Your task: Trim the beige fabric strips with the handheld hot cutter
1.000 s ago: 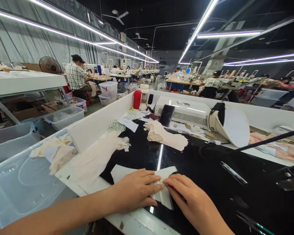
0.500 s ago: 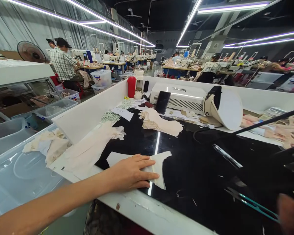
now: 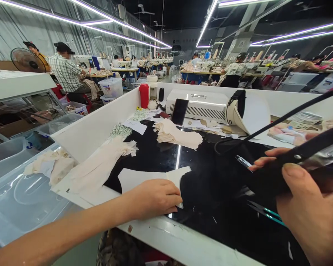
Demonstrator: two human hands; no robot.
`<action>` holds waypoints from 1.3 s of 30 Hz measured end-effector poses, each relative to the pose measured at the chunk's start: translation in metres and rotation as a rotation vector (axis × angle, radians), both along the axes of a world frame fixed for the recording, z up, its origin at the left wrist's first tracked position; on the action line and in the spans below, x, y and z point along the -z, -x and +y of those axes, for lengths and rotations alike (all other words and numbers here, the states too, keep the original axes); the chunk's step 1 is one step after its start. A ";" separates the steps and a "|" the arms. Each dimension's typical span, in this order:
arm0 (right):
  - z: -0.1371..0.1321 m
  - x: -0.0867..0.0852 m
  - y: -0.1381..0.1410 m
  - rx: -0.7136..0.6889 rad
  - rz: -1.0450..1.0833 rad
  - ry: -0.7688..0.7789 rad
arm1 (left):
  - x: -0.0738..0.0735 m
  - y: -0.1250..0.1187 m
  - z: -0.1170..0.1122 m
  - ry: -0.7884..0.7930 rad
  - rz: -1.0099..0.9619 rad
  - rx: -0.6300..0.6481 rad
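My left hand (image 3: 158,197) lies over the right end of a white cut piece (image 3: 144,178), at the front of the black tabletop. Its fingers are bent and close together on the piece's edge; whether the piece is cloth or paper I cannot tell. At the right, my right hand (image 3: 302,199) is wrapped round a black tool (image 3: 277,175) with a rivet and a shiny part, blurred and partly cut off. Beneath it lie teal-handled thread snips (image 3: 269,213). A pen (image 3: 243,162) lies partly behind the right fingers.
Stacks of cream cut pieces lie at the back (image 3: 177,133) and left (image 3: 100,162). Behind them are a phone (image 3: 179,111), a white vented box (image 3: 197,105), a visor (image 3: 248,111) and a red bottle (image 3: 143,96). A black cord (image 3: 269,127) crosses the right side. Co-workers sit further off.
My left fingers have gone from flat and spread to bent and together on the white piece. My right hand has come up from the lower right corner and gripped the black tool.
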State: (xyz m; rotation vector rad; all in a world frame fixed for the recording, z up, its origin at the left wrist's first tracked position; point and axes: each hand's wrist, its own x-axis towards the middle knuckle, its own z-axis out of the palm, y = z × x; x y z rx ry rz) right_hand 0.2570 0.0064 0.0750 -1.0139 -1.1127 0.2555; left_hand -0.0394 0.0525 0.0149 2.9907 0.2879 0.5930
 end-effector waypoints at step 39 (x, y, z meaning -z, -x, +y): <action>-0.012 0.014 0.115 -0.387 0.280 -0.059 | 0.004 0.003 -0.005 0.093 -0.126 -0.002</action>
